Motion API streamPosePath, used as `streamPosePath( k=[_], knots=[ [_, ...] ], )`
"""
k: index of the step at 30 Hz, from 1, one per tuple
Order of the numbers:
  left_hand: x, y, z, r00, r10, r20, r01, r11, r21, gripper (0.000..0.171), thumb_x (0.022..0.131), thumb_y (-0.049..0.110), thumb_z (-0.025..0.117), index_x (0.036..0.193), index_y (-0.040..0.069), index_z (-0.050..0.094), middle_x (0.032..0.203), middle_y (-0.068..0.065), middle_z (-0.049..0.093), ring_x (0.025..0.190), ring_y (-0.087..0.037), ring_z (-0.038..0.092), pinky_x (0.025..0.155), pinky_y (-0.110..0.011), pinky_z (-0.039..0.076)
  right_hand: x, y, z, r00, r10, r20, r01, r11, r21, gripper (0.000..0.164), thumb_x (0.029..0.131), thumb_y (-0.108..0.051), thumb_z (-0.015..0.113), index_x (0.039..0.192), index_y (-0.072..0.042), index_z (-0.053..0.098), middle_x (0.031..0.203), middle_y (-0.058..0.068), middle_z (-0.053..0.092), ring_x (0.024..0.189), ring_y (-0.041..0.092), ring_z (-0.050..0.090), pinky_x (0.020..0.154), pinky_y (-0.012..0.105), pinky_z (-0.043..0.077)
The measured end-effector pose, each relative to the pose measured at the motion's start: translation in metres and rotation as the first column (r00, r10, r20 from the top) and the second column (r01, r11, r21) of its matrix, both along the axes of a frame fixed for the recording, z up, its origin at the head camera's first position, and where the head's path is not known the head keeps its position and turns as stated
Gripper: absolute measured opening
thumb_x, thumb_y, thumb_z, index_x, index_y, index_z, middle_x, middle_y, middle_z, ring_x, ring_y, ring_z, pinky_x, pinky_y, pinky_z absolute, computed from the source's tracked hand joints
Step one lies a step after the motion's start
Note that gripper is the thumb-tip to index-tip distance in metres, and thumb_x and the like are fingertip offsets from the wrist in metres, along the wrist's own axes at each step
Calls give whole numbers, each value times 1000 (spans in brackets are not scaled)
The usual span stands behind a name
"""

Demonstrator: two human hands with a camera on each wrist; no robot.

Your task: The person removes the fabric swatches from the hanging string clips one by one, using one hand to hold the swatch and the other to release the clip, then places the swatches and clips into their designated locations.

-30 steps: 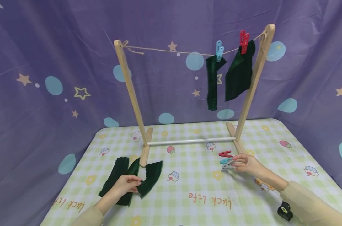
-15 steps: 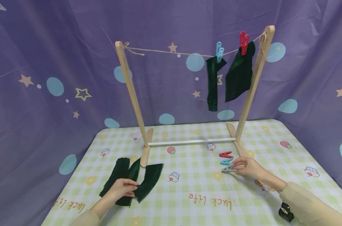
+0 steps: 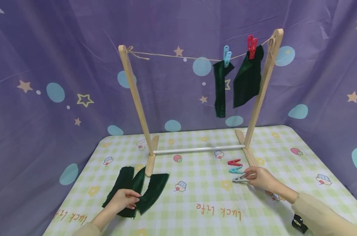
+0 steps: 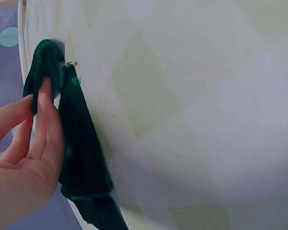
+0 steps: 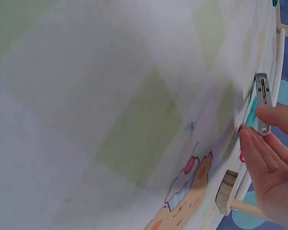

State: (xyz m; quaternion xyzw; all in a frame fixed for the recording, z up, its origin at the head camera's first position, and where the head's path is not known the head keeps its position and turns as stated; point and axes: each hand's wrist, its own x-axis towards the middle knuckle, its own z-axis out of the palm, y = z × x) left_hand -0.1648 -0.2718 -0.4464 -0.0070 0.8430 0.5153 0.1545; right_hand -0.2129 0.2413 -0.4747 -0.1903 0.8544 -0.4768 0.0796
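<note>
At the table's left, my left hand (image 3: pixel 121 200) pinches the edge of a dark green cloth piece (image 3: pixel 155 191) between thumb and fingers. The left wrist view shows this cloth (image 4: pixel 44 57) folded at the fingertips. More green cloth (image 3: pixel 123 179) lies beneath and beside that hand, partly covered by it. On the right, my right hand (image 3: pixel 261 179) pinches a grey clothespin (image 3: pixel 238 180) by one end, low over the table; its spring shows in the right wrist view. Beside it lie a light blue clothespin (image 3: pixel 235 169) and a red clothespin (image 3: pixel 234 162).
A wooden rack (image 3: pixel 135 95) with a string line (image 3: pixel 172 56) stands at the back. A blue clothespin (image 3: pixel 227 57) and a red one (image 3: pixel 252 47) hold two green cloths on the line. A small black object (image 3: pixel 298 223) sits by the right sleeve.
My left hand has drawn the pinched cloth a little left and nearer to me. The grey clothespin in my right hand has tipped flatter, with the hand slightly lower.
</note>
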Motion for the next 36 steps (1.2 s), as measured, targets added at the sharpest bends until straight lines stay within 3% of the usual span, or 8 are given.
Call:
streamPosePath(
  k=[5, 13, 18, 24, 27, 36],
  knots=[
    [0, -4, -1, 1000, 13, -2, -13, 1000, -17, 19, 78, -3, 61, 90, -16, 60, 81, -13, 66, 58, -15, 60, 56, -32, 54, -1, 0, 0, 999, 14, -29, -13, 999, 47, 32, 72, 9, 60, 103, 14, 52, 96, 26, 59, 88, 38, 59, 68, 28, 53],
    [1, -9, -3, 999, -29, 24, 29, 1000, 4, 22, 78, -1, 61, 93, -17, 59, 78, -12, 66, 58, -15, 60, 56, -32, 54, -1, 1, -2, 996, 19, -81, -11, 994, 107, 32, 70, 9, 60, 102, 13, 55, 95, 25, 61, 85, 36, 61, 66, 27, 53],
    [1, -13, -4, 999, -50, -5, 50, 999, -4, 24, 79, -1, 61, 96, -17, 58, 80, -14, 66, 62, -18, 61, 58, -34, 54, -1, 2, 1, 998, 36, -59, -29, 994, 105, 32, 71, 6, 63, 101, 13, 57, 99, 28, 58, 87, 37, 60, 66, 27, 53],
    [-5, -13, 3, 991, -93, -98, 93, 996, -5, 25, 80, 0, 59, 96, -19, 56, 83, -21, 64, 71, -24, 63, 61, -34, 53, -5, 5, 14, 998, 54, -13, -53, 997, 54, 31, 79, 1, 60, 107, 14, 53, 105, 31, 54, 91, 38, 58, 68, 27, 53],
    [-10, -10, 9, 989, -85, -124, 87, 996, 5, 28, 81, 4, 60, 98, -18, 57, 85, -23, 64, 72, -24, 64, 62, -33, 53, -9, 6, 25, 997, 72, -9, -72, 997, 15, 33, 82, 0, 58, 110, 15, 51, 108, 32, 52, 93, 39, 57, 69, 27, 52],
    [-23, 6, 19, 984, -76, -163, 79, 997, 10, 29, 82, 7, 61, 100, -15, 57, 88, -22, 64, 75, -26, 63, 63, -32, 53, -19, 4, 57, 995, 65, -71, -64, 998, 22, 33, 85, -11, 59, 111, 9, 54, 109, 29, 54, 92, 32, 59, 68, 26, 52]
  ],
)
